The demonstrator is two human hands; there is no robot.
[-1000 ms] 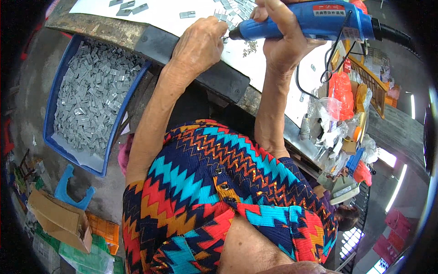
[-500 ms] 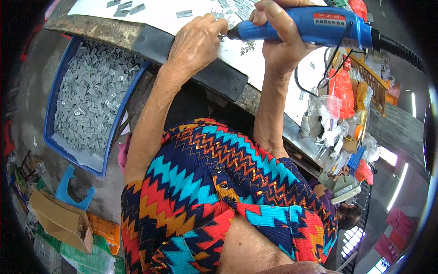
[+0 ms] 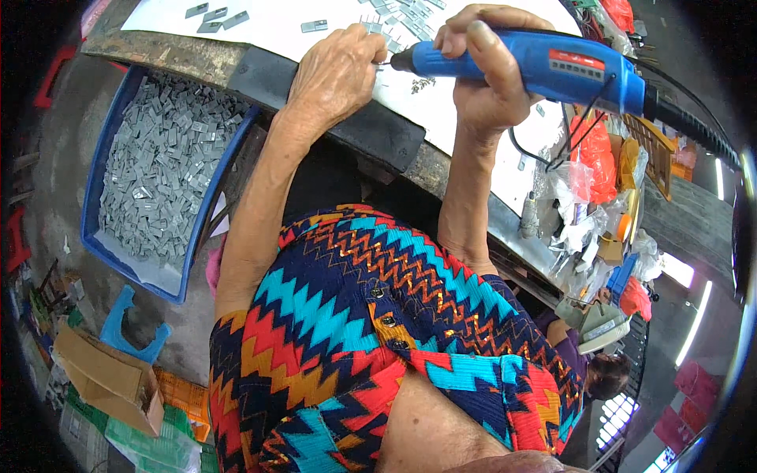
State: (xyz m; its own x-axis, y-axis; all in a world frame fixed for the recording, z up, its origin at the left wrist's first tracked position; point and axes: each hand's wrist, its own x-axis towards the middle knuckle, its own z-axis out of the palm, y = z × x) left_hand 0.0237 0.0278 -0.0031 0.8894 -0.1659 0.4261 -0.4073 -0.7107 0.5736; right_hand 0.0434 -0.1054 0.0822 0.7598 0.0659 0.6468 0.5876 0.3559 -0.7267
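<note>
My right hand is wrapped round a blue electric screwdriver, which lies nearly level with its dark nose pointing left. That nose meets the fingertips of my left hand, closed in a pinch at the table's edge. Whatever the left fingers hold is mostly hidden; only a thin bit of metal shows at the screwdriver's tip. Beyond the hands, several small grey rectangular plastic pieces lie on the white table covering. More grey pieces sit apart at the far left. Tiny dark bits are scattered below the screwdriver.
At left below the table, a blue bin is full of grey pieces. A blue plastic stool and a cardboard box stand nearer. Red plastic bags and clutter crowd the table's right end, beside the screwdriver's black cable. Another person is behind.
The screwdriver's rear end has dipped slightly and its nose has shifted a little left. My right hand has moved slightly with it. The left hand stays nearly in place.
</note>
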